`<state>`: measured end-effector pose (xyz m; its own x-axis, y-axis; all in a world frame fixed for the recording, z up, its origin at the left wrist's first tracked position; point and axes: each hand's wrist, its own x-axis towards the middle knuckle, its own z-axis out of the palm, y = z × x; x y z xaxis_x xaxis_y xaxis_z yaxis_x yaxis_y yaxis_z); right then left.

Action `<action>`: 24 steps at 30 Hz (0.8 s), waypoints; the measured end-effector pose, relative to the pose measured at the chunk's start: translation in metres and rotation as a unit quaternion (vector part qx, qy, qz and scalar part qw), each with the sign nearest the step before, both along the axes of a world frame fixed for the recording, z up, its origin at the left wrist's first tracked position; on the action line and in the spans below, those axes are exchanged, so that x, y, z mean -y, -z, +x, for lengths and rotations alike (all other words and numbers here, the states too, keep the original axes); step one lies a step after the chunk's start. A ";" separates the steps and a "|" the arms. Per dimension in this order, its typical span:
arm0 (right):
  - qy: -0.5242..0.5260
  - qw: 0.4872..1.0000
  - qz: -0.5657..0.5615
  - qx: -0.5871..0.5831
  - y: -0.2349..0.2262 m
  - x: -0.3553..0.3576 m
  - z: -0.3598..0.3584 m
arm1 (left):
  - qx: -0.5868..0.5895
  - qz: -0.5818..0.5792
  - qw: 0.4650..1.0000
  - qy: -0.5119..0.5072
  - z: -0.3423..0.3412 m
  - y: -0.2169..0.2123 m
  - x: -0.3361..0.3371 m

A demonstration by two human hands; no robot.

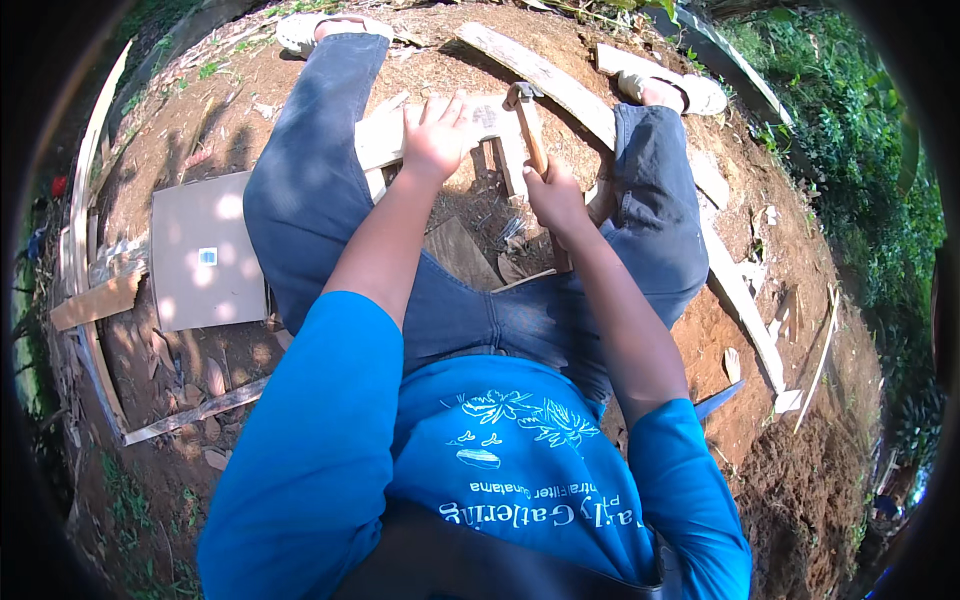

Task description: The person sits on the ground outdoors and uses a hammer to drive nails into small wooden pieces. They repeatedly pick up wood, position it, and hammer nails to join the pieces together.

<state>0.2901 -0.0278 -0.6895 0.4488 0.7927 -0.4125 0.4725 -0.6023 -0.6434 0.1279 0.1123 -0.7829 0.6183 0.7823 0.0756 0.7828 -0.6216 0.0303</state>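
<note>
My left hand (437, 138) lies palm down with its fingers spread on a pale wooden board (382, 140), which spans the ground between my legs. Wrapped round the wooden handle of a hammer (533, 138) is my right hand (560, 203). The hammer's metal head is up at the right end of the board; whether it touches the wood I cannot tell. Short wooden pieces (508, 165) extend from under the board toward me. A small heap of thin shiny bits (512, 232), too small to name, lies on the soil nearer to me.
A long rough plank (540, 78) lies beyond the board, toward my right foot. At left is a flat cardboard sheet (205, 265) beside a broken wood strip (100, 302). Another long plank (745, 310) and a blue pointed thing (720, 400) lie at right. Green plants (830, 130) border the soil.
</note>
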 end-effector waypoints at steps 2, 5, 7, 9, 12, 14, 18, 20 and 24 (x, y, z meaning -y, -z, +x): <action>-0.002 0.992 0.122 -0.015 -0.049 -0.004 -0.023 | 0.024 -0.009 1.000 -0.006 -0.007 -0.001 0.012; 0.007 0.994 0.102 0.037 -0.019 0.006 -0.018 | 0.042 0.010 0.999 0.011 -0.002 -0.005 0.010; -0.033 0.997 -0.025 0.065 0.052 0.022 0.020 | 0.023 0.018 0.999 0.016 0.006 0.004 0.008; -0.027 0.998 -0.049 0.019 -0.001 -0.008 0.010 | 0.034 0.018 0.999 0.005 -0.004 0.006 0.003; -0.027 0.998 0.060 0.001 -0.053 -0.010 -0.014 | -0.003 0.000 1.000 0.006 -0.012 0.001 0.007; 0.001 0.999 0.051 0.018 -0.015 0.009 -0.012 | 0.037 0.014 0.999 0.014 -0.006 0.003 0.008; 0.041 0.974 -0.150 -0.162 -0.029 -0.007 0.015 | 0.014 -0.053 0.998 0.023 -0.006 0.008 0.001; 0.051 0.976 -0.054 -0.206 -0.068 0.004 0.024 | 0.015 -0.047 0.999 0.019 -0.011 0.008 0.000; 0.158 0.945 0.199 -0.204 -0.104 0.063 0.078 | 0.047 -0.034 0.997 0.046 -0.004 0.001 0.002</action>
